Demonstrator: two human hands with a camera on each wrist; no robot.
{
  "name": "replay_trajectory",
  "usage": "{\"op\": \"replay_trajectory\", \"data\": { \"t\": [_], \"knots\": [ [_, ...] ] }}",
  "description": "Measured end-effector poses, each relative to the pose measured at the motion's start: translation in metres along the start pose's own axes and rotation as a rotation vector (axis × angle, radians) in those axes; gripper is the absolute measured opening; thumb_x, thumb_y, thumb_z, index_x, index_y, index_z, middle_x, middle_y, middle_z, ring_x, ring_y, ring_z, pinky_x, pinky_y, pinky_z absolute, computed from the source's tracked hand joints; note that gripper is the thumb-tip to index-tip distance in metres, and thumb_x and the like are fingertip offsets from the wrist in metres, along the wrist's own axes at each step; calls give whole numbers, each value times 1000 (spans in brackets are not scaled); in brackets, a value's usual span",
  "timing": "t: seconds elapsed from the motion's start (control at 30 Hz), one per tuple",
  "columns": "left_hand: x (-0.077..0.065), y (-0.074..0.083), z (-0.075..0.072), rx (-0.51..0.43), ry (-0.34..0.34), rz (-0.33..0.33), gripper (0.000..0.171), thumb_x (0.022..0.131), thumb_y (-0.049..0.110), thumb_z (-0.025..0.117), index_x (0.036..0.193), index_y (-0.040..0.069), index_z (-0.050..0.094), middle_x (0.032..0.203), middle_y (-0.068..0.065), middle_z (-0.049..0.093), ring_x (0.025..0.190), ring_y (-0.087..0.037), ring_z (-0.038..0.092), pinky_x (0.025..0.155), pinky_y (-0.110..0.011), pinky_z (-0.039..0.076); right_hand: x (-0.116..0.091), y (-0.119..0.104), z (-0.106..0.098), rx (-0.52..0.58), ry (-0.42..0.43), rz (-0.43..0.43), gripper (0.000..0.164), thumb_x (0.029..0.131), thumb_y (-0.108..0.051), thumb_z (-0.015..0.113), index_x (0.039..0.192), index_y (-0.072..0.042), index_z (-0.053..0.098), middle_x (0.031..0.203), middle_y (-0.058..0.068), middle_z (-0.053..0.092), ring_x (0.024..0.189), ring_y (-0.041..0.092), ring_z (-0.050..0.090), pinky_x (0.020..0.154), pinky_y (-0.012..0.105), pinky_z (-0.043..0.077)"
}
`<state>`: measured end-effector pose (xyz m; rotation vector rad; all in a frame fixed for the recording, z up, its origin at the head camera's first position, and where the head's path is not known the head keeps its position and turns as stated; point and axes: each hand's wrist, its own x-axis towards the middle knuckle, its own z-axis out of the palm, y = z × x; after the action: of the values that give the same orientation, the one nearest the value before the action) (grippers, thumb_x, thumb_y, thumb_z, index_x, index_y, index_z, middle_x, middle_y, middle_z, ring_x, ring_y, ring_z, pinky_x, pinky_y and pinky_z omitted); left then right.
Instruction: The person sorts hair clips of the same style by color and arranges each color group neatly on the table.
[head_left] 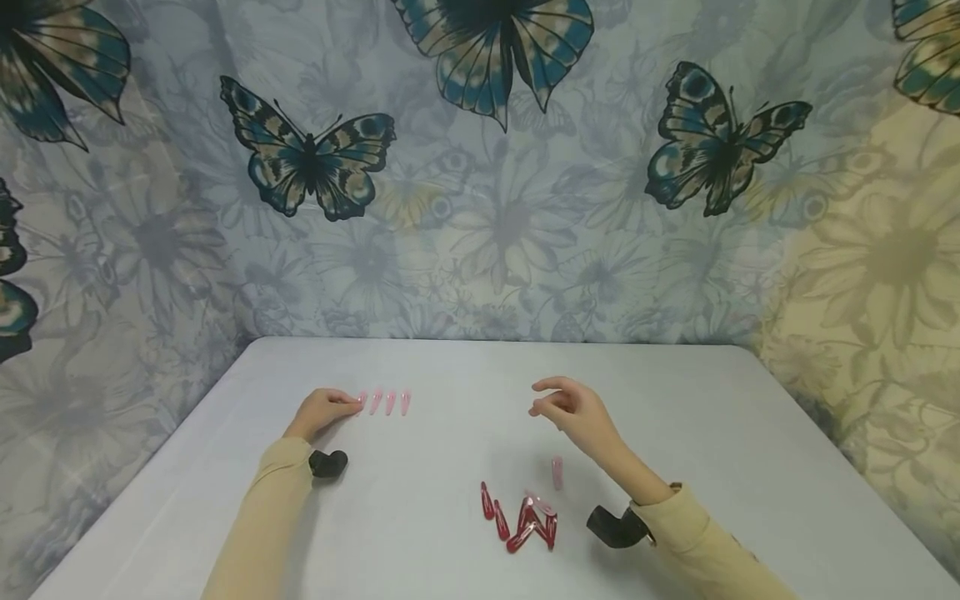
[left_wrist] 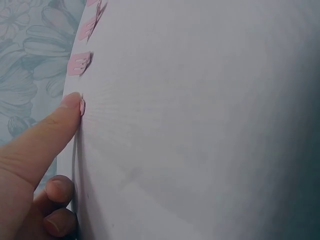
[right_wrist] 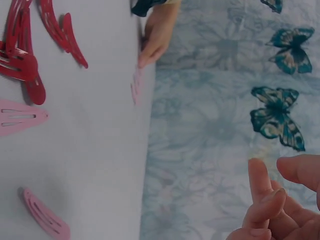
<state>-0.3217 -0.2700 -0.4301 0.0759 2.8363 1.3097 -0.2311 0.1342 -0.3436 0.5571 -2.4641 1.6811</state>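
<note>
"Where do the clips lie?"

"Four pink clips [head_left: 391, 403] form a row toward the far left of a white table [head_left: 450, 450]. The left hand [head_left: 322, 410] has its fingertips at the leftmost clip [left_wrist: 82, 106], one finger straight, two others bent in below. Whether it pinches the clip or only touches it, one cannot tell."

"And the right hand [head_left: 576, 412]?"

"Raised over the table with fingers bent, a gap between forefinger and thumb, and nothing held. Nearer the wearer lies a lone pink clip [head_left: 557, 472]; beside it are several red clips [head_left: 502, 522], some crossed in a heap, with another pink clip [head_left: 540, 503] at their edge."

"How would such a clip handle?"

"Light, by the look of it: a thin, stiff, slotted snap clip with a glossy finish that could slide under a fingertip. It seems hardy enough, though pressure on the middle might flex it or snap it over."

"Where to take hold?"

"By the long side edges near the broad end, thumb against forefinger. Lying so flat, it may need one edge tipped up first. In the heap, a crossed clip could drag its neighbour along."
</note>
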Motion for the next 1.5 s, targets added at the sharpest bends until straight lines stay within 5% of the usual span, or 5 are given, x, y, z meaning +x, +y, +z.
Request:
{"op": "replay_trajectory", "data": {
  "t": [0.37, 0.67, 0.93, 1.17, 1.5],
  "knots": [
    [-3, 3, 0, 25, 4, -20, 24, 77, 22, 71, 82, -1, 68, 81, -7, 63, 82, -27, 53, 80, -42, 37, -17, 20, -10, -16, 8, 65, 25, 87, -9, 58, 110, 2, 56, 82, 10, 65, 60, 13, 50, 53, 27, 39],
    [-3, -9, 2, -2, 10, -27, 23, 76, 24, 72, 79, 1, 68, 76, -3, 62, 78, -21, 53, 78, -40, 38, -30, 44, -6, -55, 4, 139, 24, 83, -12, 64, 101, 3, 60, 79, 7, 64, 72, 32, 56, 58, 26, 40],
    [-3, -10, 3, -21, 13, -46, 26, 76, 25, 71, 80, 0, 68, 85, -8, 63, 88, -29, 54, 83, -44, 36, -37, 59, -1, -82, -47, 164, 23, 82, -11, 65, 97, 5, 60, 76, 8, 62, 59, 15, 47, 53, 25, 38],
    [-1, -2, 1, -47, 14, -56, 26, 77, 24, 71, 84, -1, 68, 89, -10, 63, 93, -31, 53, 85, -45, 35, -41, 65, 3, -176, -42, 181, 20, 78, -11, 68, 94, 1, 61, 74, 2, 59, 56, 12, 45, 46, 25, 38],
    [-1, 2, 0, -50, 41, -93, 31, 78, 29, 70, 91, 1, 69, 96, -12, 61, 96, -32, 50, 87, -45, 34, -46, 62, 6, -391, -70, 196, 28, 72, -11, 74, 95, -1, 60, 78, 0, 53, 75, 17, 48, 68, 36, 40]
  ]
}}
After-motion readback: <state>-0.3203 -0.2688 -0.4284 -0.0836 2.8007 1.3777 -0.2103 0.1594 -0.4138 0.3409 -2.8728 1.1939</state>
